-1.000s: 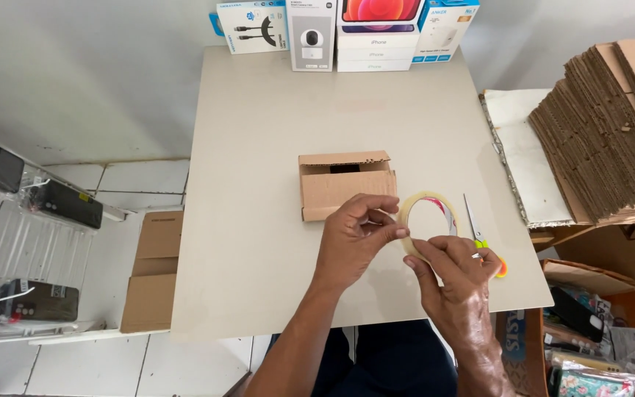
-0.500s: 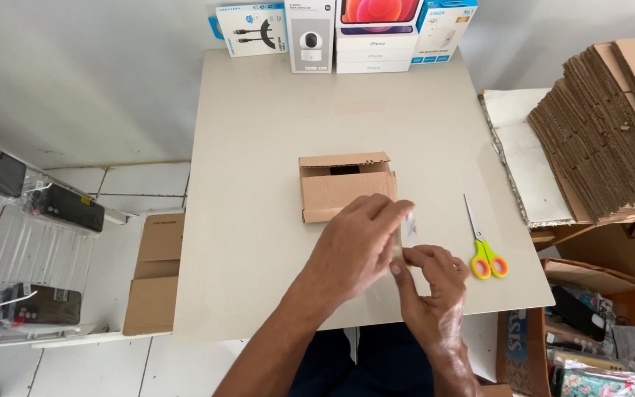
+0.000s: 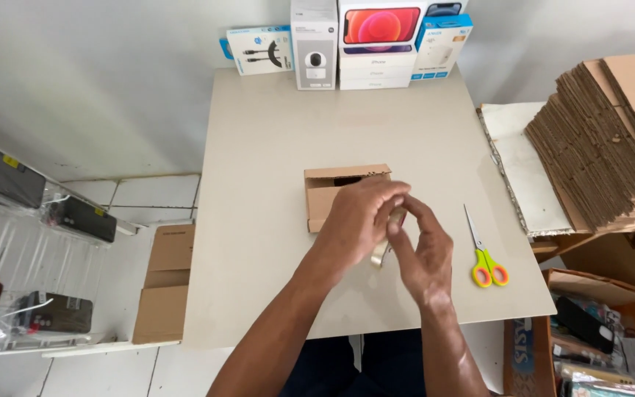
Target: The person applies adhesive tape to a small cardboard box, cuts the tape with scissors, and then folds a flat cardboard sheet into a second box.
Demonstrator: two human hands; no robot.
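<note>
Since the earlier frames, both hands are closing together over the roll of tape (image 3: 381,254), which was held up in open view a second ago and is now mostly covered by them. The left hand (image 3: 358,224) is curling its fingers over the top of the roll, and the right hand (image 3: 422,254) is pressing its fingers against the roll from the other side, so the roll is being pinched between the two hands; only a pale, translucent edge is showing below the left palm. The hands are hovering just above the beige table (image 3: 273,147), directly in front of the small cardboard box (image 3: 325,192), which is lying near the table's middle. The scissors (image 3: 483,254) with yellow and orange handles are lying near the right hand, apart from it. Retail boxes (image 3: 347,44) are standing along the far edge. A stack of flattened cardboard (image 3: 611,140) is resting beside the table on the right.
</note>
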